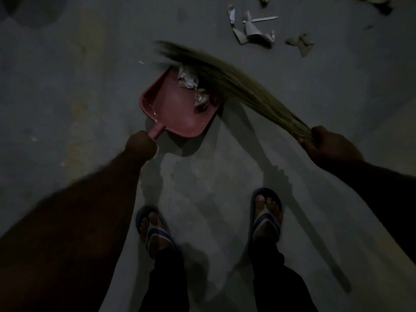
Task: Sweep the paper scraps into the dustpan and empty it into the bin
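Red plastic dustpan rests on the grey concrete floor, open mouth facing away from the person. Left hand: fingers fully closed around the dustpan's short handle. Right hand, well to the right of the dustpan: fingers closed around the bound end of a grass broom. Broom bristles arch over the dustpan's far right corner; the tips are motion-blurred beyond its mouth. Several white paper scraps lie inside the dustpan, against the bristles. More paper scraps lie on the floor, well beyond the dustpan and to its right. Two feet in flip-flops stand behind the dustpan.
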A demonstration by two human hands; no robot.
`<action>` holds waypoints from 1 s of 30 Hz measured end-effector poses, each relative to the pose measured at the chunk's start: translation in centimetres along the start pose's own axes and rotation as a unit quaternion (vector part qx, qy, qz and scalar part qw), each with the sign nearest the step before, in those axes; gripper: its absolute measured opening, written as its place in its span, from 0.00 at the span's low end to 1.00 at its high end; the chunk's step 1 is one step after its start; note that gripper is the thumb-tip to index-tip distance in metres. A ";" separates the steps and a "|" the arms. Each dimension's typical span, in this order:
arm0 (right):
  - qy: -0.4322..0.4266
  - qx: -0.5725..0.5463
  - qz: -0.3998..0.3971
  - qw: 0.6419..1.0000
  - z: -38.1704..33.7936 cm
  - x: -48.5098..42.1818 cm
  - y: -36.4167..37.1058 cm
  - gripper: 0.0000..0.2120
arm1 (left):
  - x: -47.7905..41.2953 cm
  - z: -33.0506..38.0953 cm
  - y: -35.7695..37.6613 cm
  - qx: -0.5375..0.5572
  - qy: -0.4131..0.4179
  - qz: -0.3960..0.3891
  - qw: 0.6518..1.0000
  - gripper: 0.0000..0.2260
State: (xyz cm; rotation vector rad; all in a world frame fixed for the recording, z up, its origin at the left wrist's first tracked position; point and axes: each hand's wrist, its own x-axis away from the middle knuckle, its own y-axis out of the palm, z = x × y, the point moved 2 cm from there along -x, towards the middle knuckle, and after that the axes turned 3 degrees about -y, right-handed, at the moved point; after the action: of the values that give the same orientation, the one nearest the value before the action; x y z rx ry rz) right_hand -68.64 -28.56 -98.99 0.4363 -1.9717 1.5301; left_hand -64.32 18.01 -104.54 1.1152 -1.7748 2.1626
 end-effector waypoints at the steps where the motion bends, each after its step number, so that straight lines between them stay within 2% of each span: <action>1: 0.001 -0.001 0.001 1.000 0.1 0.1 0.0 0.25 | 0.2 0.0 0.2 -0.002 -0.004 0.000 1.000 0.14; 6: -0.006 0.005 -0.039 0.999 -1.6 -0.4 0.7 0.27 | 0.6 -0.3 0.9 -0.012 0.022 0.003 1.000 0.13; 11: -0.066 0.041 -0.093 0.993 -2.9 1.0 2.4 0.21 | 0.5 -0.2 0.2 0.020 0.051 0.021 0.998 0.09; 17: -0.081 0.050 -0.029 0.995 -1.5 3.3 2.4 0.19 | 0.7 -0.8 -0.4 0.033 0.037 0.023 0.998 0.11; 25: -0.058 -0.018 0.070 0.996 -2.9 2.3 0.2 0.23 | 1.0 -1.8 0.0 0.054 0.040 0.017 0.998 0.09; 30: -0.030 -0.041 0.049 0.997 -6.8 -1.9 -0.5 0.25 | 1.0 -2.2 0.2 0.027 0.047 0.038 0.998 0.09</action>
State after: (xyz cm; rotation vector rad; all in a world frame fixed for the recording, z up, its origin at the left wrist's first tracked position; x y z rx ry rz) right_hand -65.13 -22.45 -98.75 0.3607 -2.1231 1.5036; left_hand -66.19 19.53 -104.17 0.9536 -1.7560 2.2793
